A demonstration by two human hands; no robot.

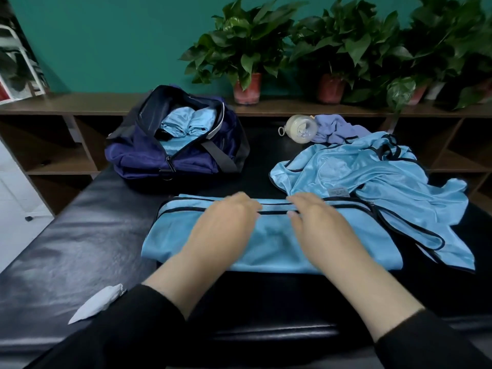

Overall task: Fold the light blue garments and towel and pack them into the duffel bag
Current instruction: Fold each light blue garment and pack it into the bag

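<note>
A light blue garment (271, 241) with black trim lies folded into a wide band across the black padded table (80, 235). My left hand (226, 225) and my right hand (319, 225) rest side by side on it, fingers reaching its far edge. Whether the fingertips curl under that edge I cannot tell. A navy duffel bag (181, 153) stands unzipped at the back left with rolled light blue garments (183, 123) inside. A loose pile of light blue garments (372, 177) lies to the right. A lavender towel (335, 129) sits crumpled behind the pile.
A pale round bottle (300, 127) lies on its side beside the towel. A crumpled white tissue (98, 302) sits on the near left of the table. Behind the table a brown shelf (80, 105) carries potted plants (247, 49).
</note>
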